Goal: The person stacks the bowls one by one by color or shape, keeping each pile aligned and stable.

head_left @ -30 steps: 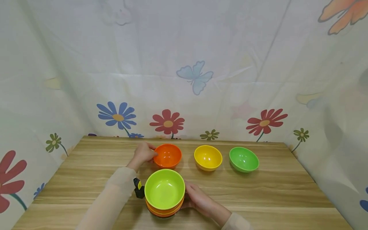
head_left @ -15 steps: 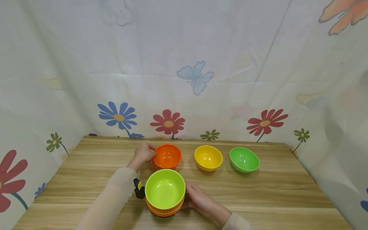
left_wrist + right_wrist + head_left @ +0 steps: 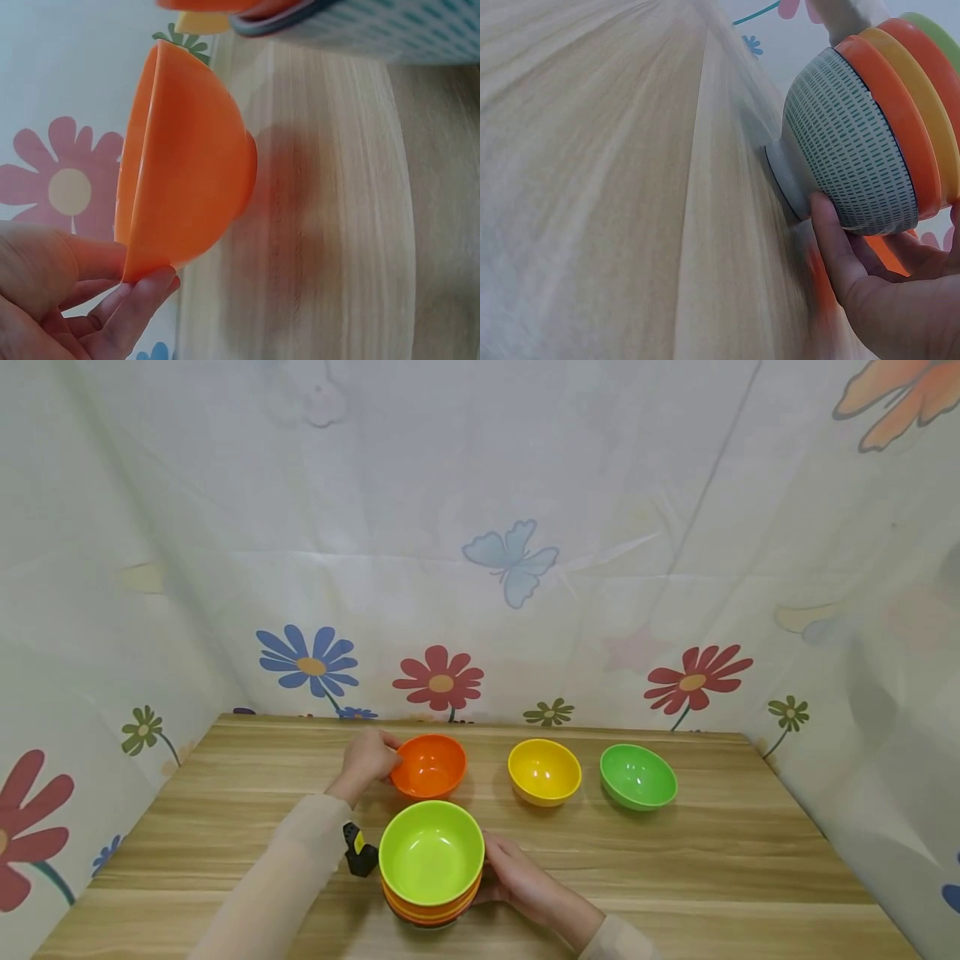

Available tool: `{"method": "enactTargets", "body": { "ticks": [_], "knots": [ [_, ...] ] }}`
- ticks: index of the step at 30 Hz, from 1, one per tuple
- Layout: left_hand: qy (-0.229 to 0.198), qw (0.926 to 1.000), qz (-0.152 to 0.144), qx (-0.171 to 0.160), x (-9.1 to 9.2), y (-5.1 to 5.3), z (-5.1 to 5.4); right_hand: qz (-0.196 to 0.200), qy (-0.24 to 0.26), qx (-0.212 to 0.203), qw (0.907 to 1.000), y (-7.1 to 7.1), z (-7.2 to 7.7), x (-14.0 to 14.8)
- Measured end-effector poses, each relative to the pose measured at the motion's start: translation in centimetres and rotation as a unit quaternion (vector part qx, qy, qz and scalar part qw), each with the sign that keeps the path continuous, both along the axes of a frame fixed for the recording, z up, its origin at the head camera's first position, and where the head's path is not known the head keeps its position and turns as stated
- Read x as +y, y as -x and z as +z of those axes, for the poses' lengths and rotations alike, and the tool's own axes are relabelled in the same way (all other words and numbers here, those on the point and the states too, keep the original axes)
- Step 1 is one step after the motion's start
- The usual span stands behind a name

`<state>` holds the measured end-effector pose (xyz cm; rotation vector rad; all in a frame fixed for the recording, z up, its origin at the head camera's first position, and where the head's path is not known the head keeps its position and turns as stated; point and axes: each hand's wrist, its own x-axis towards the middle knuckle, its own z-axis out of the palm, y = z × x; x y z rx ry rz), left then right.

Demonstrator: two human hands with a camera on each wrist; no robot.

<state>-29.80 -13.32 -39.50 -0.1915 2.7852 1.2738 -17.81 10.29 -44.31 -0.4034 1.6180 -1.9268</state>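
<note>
My left hand (image 3: 369, 758) pinches the left rim of an orange bowl (image 3: 429, 768), thumb inside and fingertips outside. In the left wrist view, the orange bowl (image 3: 187, 157) casts a shadow on the table beside its foot. My right hand (image 3: 521, 877) holds a stack of nested bowls from the right side. On top of the stack is a lime green bowl (image 3: 431, 853). In the right wrist view, a white bowl with teal dashes (image 3: 847, 142) forms the bottom, with orange and yellow bowls between. I cannot tell whether its foot touches the table.
A yellow bowl (image 3: 544, 773) and a green bowl (image 3: 637, 777) stand toward the back of the wooden table (image 3: 720, 868), right of the orange one. A black piece with a yellow patch (image 3: 360, 852) shows beside the stack. A flowered curtain (image 3: 570, 652) hangs behind.
The orange bowl has shifted slightly left with my left hand, away from the yellow bowl. My right hand and the stack have stayed nearly still.
</note>
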Motion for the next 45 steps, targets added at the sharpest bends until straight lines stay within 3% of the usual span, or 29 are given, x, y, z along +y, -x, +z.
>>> {"method": "enactTargets", "body": {
  "ticks": [7,15,29,37,45],
  "knots": [
    [0.018,0.9998,-0.002,0.000,-0.6,-0.2,1.0,0.003,-0.004,0.004,1.0000,0.0,0.1,0.1],
    [0.073,0.9970,-0.018,0.020,-1.4,-0.4,2.3,0.003,-0.005,-0.001,1.0000,0.0,0.2,0.1],
    [0.133,0.9897,-0.043,0.029,-2.2,-1.0,5.4,0.002,-0.005,-0.002,1.0000,-0.2,0.4,0.2],
    [0.124,0.9898,-0.058,0.038,-2.1,-1.4,6.6,0.003,-0.007,-0.002,1.0000,-0.1,0.4,0.2],
    [0.151,0.9848,-0.071,0.047,-1.7,-2.0,7.8,0.001,-0.008,-0.002,1.0000,-0.1,0.3,0.1]
  ]
}}
